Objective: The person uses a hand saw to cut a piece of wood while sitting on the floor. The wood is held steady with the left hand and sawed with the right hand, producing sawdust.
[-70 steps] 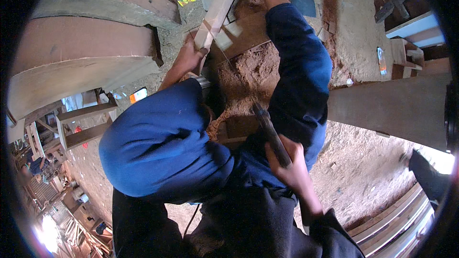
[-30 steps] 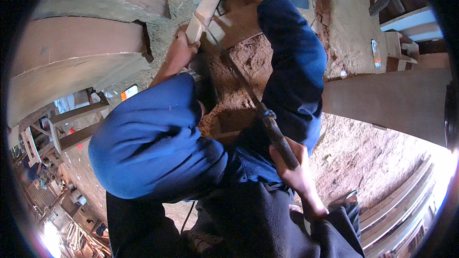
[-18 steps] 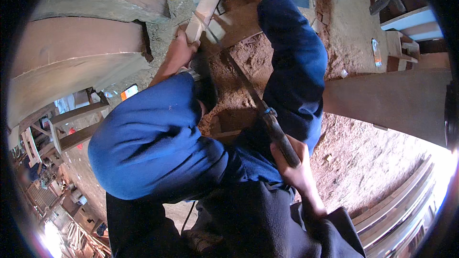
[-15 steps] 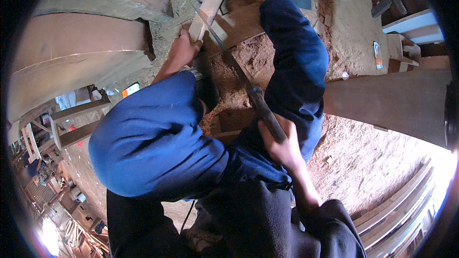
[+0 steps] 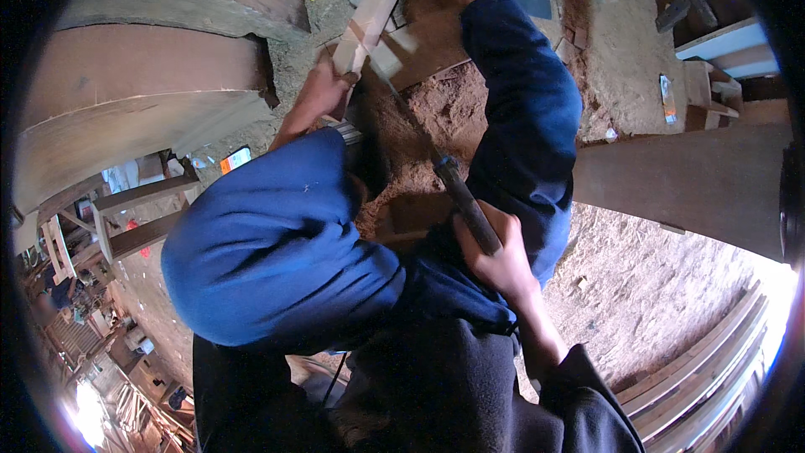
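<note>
My right hand (image 5: pixel 496 250) is wrapped round the dark, straight handle of a handsaw (image 5: pixel 470 205). The narrow blade is seen nearly edge-on and slants up and left to a pale wooden plank (image 5: pixel 387 2). Its far end is blurred where it meets the plank, so I cannot tell how deep it sits. With fingers closed on the plank's near end, my left hand (image 5: pixel 325 91) is just left of the blade. Another wooden board (image 5: pixel 429 44) lies beneath, between my feet. My blue-trousered legs are bent on either side.
Sawdust (image 5: pixel 449 109) covers the ground between my legs. Large wooden beams (image 5: pixel 142 67) stand at the left, and a wide board (image 5: pixel 679 184) juts in from the right. Stacked planks (image 5: pixel 704 361) lie at lower right. A small wooden frame (image 5: pixel 138 214) stands at left.
The saw's far end, which showed clearly across the plank, is now blurred at it. Both hands keep their grips. The whole view has shifted slightly.
</note>
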Motion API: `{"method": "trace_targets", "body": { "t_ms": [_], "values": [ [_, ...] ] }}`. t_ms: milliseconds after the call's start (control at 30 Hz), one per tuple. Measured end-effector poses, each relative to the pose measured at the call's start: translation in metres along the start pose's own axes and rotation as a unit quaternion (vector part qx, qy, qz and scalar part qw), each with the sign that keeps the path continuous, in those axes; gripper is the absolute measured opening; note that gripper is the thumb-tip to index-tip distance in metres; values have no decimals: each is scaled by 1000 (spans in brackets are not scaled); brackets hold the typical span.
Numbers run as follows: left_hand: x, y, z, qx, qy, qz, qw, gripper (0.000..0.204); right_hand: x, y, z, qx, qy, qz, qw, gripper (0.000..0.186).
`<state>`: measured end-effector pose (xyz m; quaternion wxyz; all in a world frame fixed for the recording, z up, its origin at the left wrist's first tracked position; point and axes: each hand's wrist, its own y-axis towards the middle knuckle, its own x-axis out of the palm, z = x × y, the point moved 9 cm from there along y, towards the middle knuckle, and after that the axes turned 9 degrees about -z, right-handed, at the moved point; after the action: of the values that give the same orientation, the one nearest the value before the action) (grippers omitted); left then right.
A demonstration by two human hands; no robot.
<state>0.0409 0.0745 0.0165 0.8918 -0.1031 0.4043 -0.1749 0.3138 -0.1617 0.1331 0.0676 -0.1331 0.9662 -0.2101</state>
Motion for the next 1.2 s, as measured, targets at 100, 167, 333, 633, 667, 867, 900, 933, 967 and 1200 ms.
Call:
{"method": "trace_targets", "body": {
  "t_ms": [100, 167, 333, 633, 667, 867, 900, 933, 967, 1200],
  "values": [
    [0, -4, -7, -34, 28, -11, 999, 67, -10, -39, -9, 51, 1, -4, 999, 9],
    [-2, 2, -10, 4, 20, -8, 1000, 68, -12, -49, 3, 117, -2, -18, 993, 8],
    [2, 9, -8, -1, 21, -15, 1000, 68, 2, -3, 7, -10, 2, 22, 1000, 12],
    [-2, 1, -5, -38, 38, -14, 998, 68, -4, -43, 10, 59, -9, 18, 998, 8],
    [3, 5, -14, -42, 43, -27, 998, 68, -2, -31, 9, 35, -22, 24, 999, 7],
    [-4, -2, -8, -20, 30, -2, 999, 73, 0, -29, 3, 22, 5, 13, 1000, 7],
    [0, -1, -11, -28, 35, -8, 999, 73, -2, -44, 10, 69, 20, -11, 997, 7],
    [1, 0, -15, -36, 41, -14, 998, 74, -4, -54, 11, 82, 12, -8, 996, 7],
    [2, 1, -19, -45, 47, -19, 998, 74, -6, -59, 12, 96, 5, -5, 995, 8],
    [-2, -2, 7, -62, 38, -48, 996, 72, 11, -5, 1, -20, 7, 24, 999, 11]
  ]
}}
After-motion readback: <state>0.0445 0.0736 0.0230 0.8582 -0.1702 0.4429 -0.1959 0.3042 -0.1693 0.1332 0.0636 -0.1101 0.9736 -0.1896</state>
